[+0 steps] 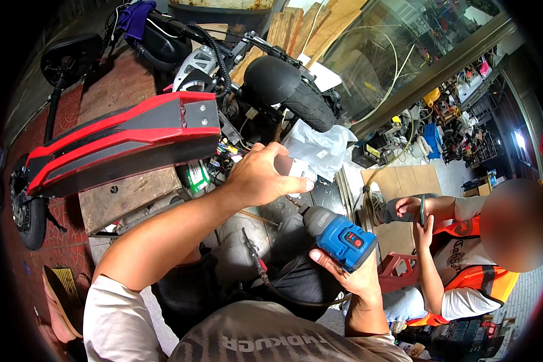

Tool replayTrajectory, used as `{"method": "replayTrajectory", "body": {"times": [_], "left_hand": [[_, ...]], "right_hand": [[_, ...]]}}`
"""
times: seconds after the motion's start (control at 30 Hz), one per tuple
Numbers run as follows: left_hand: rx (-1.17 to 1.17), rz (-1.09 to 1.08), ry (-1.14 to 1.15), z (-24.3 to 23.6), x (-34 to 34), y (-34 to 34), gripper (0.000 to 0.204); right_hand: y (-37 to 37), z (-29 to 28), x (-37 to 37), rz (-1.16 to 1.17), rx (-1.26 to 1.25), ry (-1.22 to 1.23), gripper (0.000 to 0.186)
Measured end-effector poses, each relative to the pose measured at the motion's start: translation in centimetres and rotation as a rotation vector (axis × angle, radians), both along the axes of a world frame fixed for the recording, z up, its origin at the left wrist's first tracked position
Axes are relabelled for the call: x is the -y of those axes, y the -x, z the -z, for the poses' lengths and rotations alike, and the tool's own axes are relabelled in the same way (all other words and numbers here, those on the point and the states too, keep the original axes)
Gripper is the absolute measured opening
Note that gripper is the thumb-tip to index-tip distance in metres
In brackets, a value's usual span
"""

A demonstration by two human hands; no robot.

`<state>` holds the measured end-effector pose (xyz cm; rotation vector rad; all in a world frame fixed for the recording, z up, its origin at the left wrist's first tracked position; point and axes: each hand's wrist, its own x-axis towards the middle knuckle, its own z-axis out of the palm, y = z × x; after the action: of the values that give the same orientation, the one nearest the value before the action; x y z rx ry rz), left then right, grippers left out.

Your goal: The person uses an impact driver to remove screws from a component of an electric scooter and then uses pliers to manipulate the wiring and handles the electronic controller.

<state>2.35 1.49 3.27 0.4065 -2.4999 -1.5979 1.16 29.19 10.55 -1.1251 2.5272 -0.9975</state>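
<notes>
My left hand (pixel 260 176) reaches across the middle, its fingers and thumb curled around a small brown-and-white piece (pixel 288 166) whose kind I cannot make out. My right hand (pixel 356 277) grips a blue cordless impact driver (pixel 344 238) from below. The driver's grey nose (pixel 315 219) and bit point up and left, towards the space under my left hand. Just beyond the left hand lies a crumpled clear plastic bag (pixel 320 148). To the left, a red-and-black electric scooter deck (pixel 133 142) rests over a worn wooden box (pixel 130 199).
A black tyre with a mudguard (pixel 289 90) stands ahead. A hose with a metal fitting (pixel 256 259) crosses near my legs. At the right a person in an orange vest (pixel 464 280) sits holding a phone (pixel 422 209). Cardboard (pixel 413 181) lies on the floor.
</notes>
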Motion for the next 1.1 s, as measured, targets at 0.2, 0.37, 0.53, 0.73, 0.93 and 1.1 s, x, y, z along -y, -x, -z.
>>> {"method": "replayTrajectory", "body": {"times": [0.2,0.37,0.53,0.73,0.93,1.1], "left_hand": [[0.082,-0.027,0.114,0.2,-0.6,0.0,0.101],[0.134,-0.058,0.176,0.3,-1.0,0.4,0.102],[0.132,-0.097,0.172,0.2,-1.4,0.5,0.109],[0.143,-0.078,0.179,0.1,-1.3,0.3,0.114],[0.098,-0.075,0.179,1.2,-1.0,0.6,0.111],[0.111,-0.104,0.181,1.0,-1.2,0.6,0.108]], "right_hand": [[0.5,-1.3,0.1,-0.042,-0.050,-0.125,0.032],[1.3,-1.2,0.3,-0.078,-0.071,-0.144,0.031],[1.5,0.0,-0.1,-0.018,0.032,-0.067,0.030],[1.7,0.0,-0.1,-0.054,0.015,-0.107,0.030],[1.7,-0.1,0.4,-0.034,0.037,-0.074,0.031],[1.8,0.0,0.3,-0.033,0.062,-0.104,0.033]]}}
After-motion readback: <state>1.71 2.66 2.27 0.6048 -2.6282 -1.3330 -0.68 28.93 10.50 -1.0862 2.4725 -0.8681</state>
